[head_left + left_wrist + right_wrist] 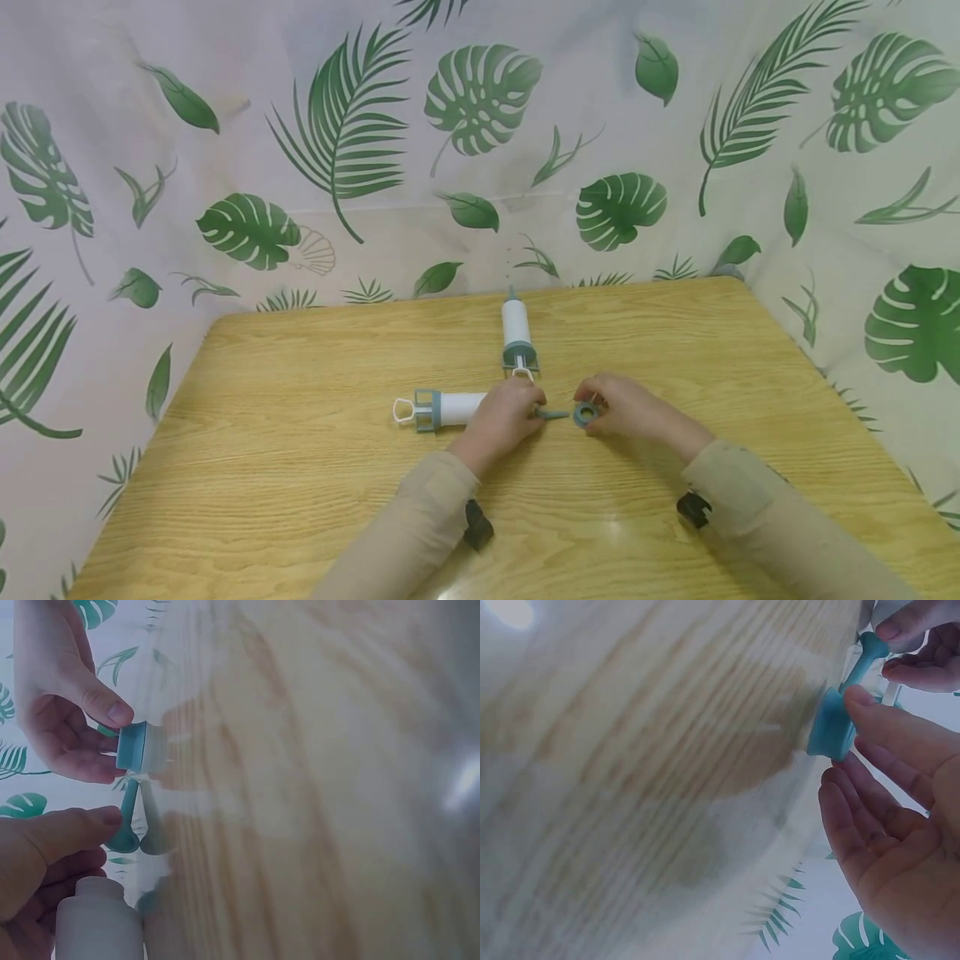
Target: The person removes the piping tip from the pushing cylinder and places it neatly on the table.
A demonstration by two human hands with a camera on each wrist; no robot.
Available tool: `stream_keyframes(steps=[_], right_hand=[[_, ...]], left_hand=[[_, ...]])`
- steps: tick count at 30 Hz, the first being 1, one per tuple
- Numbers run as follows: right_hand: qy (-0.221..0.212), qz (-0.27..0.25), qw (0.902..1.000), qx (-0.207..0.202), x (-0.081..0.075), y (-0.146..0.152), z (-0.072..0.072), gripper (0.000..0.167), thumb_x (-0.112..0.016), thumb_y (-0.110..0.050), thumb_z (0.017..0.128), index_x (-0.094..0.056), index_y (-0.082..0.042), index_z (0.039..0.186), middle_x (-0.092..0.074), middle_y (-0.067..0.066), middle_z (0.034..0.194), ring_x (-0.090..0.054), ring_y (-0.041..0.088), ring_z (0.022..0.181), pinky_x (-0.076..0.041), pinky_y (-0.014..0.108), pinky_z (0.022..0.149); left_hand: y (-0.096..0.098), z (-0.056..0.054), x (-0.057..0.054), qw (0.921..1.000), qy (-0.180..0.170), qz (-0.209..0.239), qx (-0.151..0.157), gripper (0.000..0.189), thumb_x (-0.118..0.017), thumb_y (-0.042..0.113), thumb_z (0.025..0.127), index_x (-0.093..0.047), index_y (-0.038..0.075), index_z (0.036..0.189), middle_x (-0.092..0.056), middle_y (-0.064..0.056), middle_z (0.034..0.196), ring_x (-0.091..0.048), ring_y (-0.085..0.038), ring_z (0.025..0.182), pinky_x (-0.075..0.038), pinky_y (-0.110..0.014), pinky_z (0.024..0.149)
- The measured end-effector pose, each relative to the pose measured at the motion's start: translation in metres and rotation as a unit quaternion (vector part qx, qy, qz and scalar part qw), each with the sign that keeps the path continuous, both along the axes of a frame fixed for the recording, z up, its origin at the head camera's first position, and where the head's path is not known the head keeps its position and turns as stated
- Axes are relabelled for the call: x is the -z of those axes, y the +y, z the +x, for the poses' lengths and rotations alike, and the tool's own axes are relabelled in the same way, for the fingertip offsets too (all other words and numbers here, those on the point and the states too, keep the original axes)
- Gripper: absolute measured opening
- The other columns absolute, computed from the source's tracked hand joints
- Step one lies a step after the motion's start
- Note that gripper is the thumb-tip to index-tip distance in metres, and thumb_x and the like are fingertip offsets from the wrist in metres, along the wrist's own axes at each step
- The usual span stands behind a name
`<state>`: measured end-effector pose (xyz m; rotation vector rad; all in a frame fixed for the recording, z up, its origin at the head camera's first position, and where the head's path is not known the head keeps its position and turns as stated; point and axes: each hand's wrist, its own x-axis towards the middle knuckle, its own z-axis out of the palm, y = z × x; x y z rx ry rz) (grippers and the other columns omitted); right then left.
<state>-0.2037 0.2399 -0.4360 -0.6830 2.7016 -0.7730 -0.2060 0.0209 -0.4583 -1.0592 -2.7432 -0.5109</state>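
Note:
My left hand [508,413] pinches a slim teal nozzle [129,814] by its wider base, its narrow end towards the right hand. Beside that hand, a white syringe-like tube [459,408] lies sideways on the table, with a teal frame and a white loop handle at its left end. Its bare, narrower neck [100,887] shows in the left wrist view, apart from the nozzle. My right hand [628,410] holds a teal ring cap [586,414] between thumb and fingers. The ring's hole faces up in the head view, close to the nozzle's tip.
A second white tube [515,321], with its own teal nozzle on, lies farther back, pointing at the wall. The wood-grain table [300,492] ends at a leaf-printed cloth [525,208]. Black wrist devices [477,525] sit at both sleeves.

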Motion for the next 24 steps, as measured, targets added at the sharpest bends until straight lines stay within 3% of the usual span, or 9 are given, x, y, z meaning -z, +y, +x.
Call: stream_keyframes(steps=[7, 14, 19, 24], right_hand=[[0.01, -0.001, 0.9999, -0.003, -0.006, 0.001, 0.001, 0.043, -0.08, -0.013, 0.077, -0.062, 0.001, 0.112, -0.063, 0.012, 0.107, -0.058, 0.027, 0.095, -0.051, 0.041, 0.08], [0.02, -0.006, 0.9997, -0.009, -0.01, 0.0, 0.0, 0.041, -0.079, -0.014, 0.079, -0.061, 0.002, 0.112, -0.063, 0.014, 0.108, -0.059, 0.028, 0.096, -0.051, 0.043, 0.081], [0.013, -0.015, 0.9997, -0.013, -0.014, -0.003, -0.005, 0.039, -0.076, -0.01, 0.081, -0.06, 0.003, 0.114, -0.062, 0.017, 0.112, -0.057, 0.033, 0.099, -0.05, 0.045, 0.084], [0.024, -0.022, 0.9991, -0.028, -0.019, -0.009, -0.019, 0.041, -0.076, -0.008, 0.081, -0.059, 0.006, 0.115, -0.061, 0.021, 0.113, -0.058, 0.035, 0.099, -0.049, 0.047, 0.086]], left_hand=[[-0.001, 0.0, -0.001, 0.9981, -0.05, 0.033, -0.01, 0.023, -0.077, 0.018, 0.082, -0.071, 0.008, 0.101, -0.067, 0.0, 0.097, -0.06, -0.013, 0.091, -0.049, -0.022, 0.083], [-0.006, 0.002, -0.003, 0.9884, -0.116, 0.093, -0.031, 0.026, -0.074, 0.018, 0.085, -0.068, 0.007, 0.108, -0.065, -0.002, 0.106, -0.059, -0.017, 0.101, -0.048, -0.025, 0.089], [-0.009, 0.002, -0.006, 0.9812, -0.127, 0.142, -0.031, 0.025, -0.074, 0.018, 0.085, -0.069, 0.007, 0.106, -0.066, -0.002, 0.106, -0.059, -0.017, 0.102, -0.047, -0.025, 0.089], [-0.012, -0.001, -0.008, 0.9699, -0.131, 0.199, -0.048, 0.024, -0.075, 0.016, 0.083, -0.069, 0.006, 0.105, -0.067, -0.002, 0.106, -0.06, -0.016, 0.102, -0.048, -0.024, 0.088]])
